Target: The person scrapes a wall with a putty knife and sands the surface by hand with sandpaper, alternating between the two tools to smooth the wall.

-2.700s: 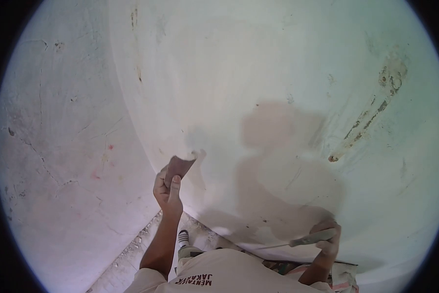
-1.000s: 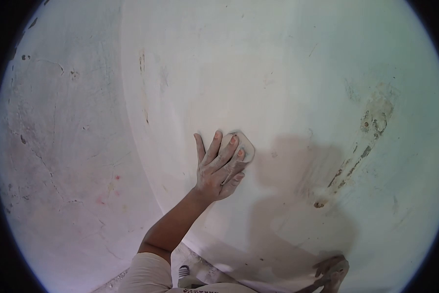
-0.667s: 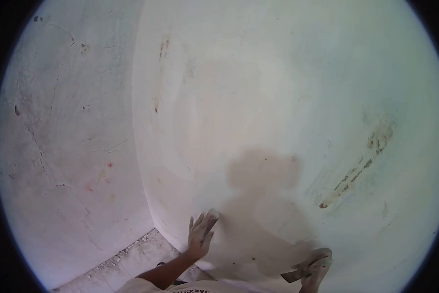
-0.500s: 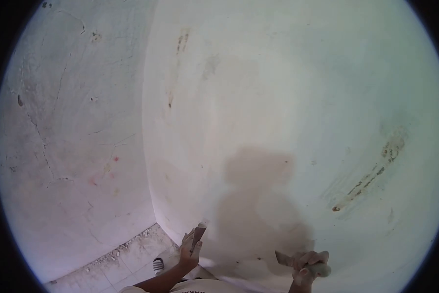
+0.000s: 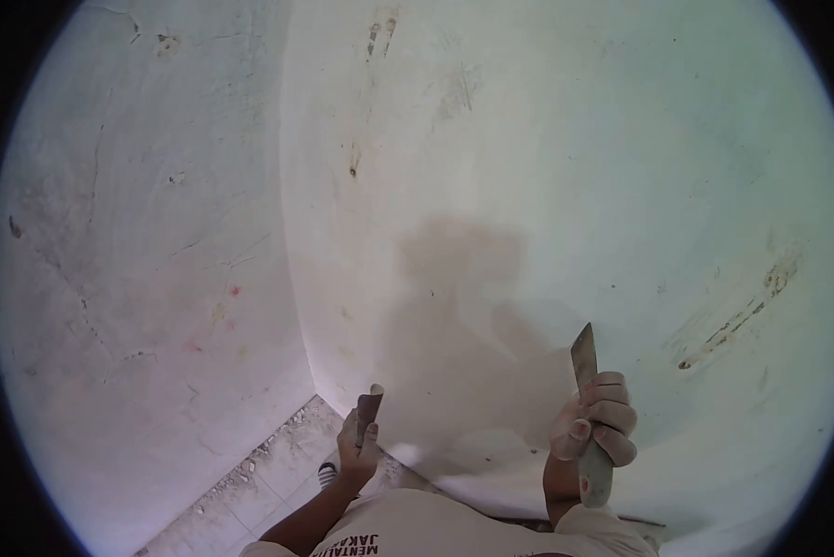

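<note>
My right hand (image 5: pixel 602 422) is closed round the pale handle of a putty knife (image 5: pixel 585 360), its metal blade pointing up in front of the wall. The blade appears apart from the wall, though its distance is hard to judge. Lower and further left, my left hand (image 5: pixel 355 450) grips a brown folded sheet (image 5: pixel 368 414) with a pale curled end, which looks like sandpaper. The sheet stands upright between fingers and thumb, near the wall corner.
The pale wall (image 5: pixel 528 167) fills the view, with a scraped brown streak (image 5: pixel 737 320) at right and marks at upper left. A cracked side wall (image 5: pixel 148 306) meets it at the corner. Crumbled debris (image 5: pixel 259 452) lies along the tiled floor (image 5: pixel 268 483).
My right hand has risen and turned, so the putty knife now points up instead of left. My left hand with the folded sheet has shifted slightly up. The view has shifted a little.
</note>
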Demonstrator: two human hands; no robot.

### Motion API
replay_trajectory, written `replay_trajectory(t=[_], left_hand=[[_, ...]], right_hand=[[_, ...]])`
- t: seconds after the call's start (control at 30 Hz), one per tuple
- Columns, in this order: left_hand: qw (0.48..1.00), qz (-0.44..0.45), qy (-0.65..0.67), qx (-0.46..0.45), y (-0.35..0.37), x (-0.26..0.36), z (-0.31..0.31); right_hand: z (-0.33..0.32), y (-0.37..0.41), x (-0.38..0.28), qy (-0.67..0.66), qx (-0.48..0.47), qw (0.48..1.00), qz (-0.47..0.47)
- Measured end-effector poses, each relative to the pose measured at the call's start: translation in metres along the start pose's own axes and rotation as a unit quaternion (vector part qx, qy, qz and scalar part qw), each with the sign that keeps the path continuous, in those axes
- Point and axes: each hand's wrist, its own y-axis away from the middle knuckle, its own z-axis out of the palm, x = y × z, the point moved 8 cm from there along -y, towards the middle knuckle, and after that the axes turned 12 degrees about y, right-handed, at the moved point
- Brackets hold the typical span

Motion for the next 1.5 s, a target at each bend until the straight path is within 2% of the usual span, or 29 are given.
replay_trajectory(t=[0.03, 0.13, 0.33, 0.43, 0.57, 0.73, 0.87, 0.97, 1.2, 1.4, 1.5], left_hand=[[1.0, -0.015, -0.001, -0.001, -0.004, -0.003, -0.008], [0.999, -0.038, 0.011, 0.009, -0.011, -0.004, -0.03], [0.998, -0.045, 0.035, 0.006, -0.036, -0.013, -0.056], [0.999, -0.012, 0.034, -0.017, -0.051, -0.006, -0.053], [0.997, -0.032, 0.019, -0.066, -0.067, 0.001, -0.047], [0.993, -0.026, 0.002, -0.116, -0.082, -0.008, -0.055], [0.994, -0.045, 0.021, -0.099, -0.097, -0.022, -0.071], [0.99, -0.061, 0.022, -0.126, -0.107, -0.026, -0.076], [0.986, -0.077, 0.044, -0.14, -0.129, -0.038, -0.069], [0.982, -0.059, 0.018, -0.178, -0.136, -0.033, -0.059], [0.98, -0.077, 0.018, -0.185, -0.138, -0.045, -0.063]], right_hand=[[0.003, 0.0, -0.003, 0.016, 0.01, 1.0, -0.016], [0.019, -0.002, 0.014, 0.036, -0.088, 0.993, 0.068], [0.021, -0.01, 0.035, -0.041, -0.008, 0.986, 0.163], [0.035, -0.03, 0.036, -0.059, 0.02, 0.986, 0.152], [0.056, -0.037, 0.05, -0.13, 0.046, 0.977, 0.162], [0.062, -0.029, 0.061, -0.128, 0.101, 0.974, 0.157], [0.052, -0.016, 0.06, -0.127, 0.134, 0.972, 0.143], [0.054, -0.013, 0.061, -0.124, 0.154, 0.973, 0.12], [0.065, -0.021, 0.058, -0.061, 0.157, 0.982, 0.087], [0.057, -0.011, 0.057, -0.055, 0.183, 0.975, 0.115], [0.065, -0.024, 0.057, -0.056, 0.166, 0.982, 0.072]])
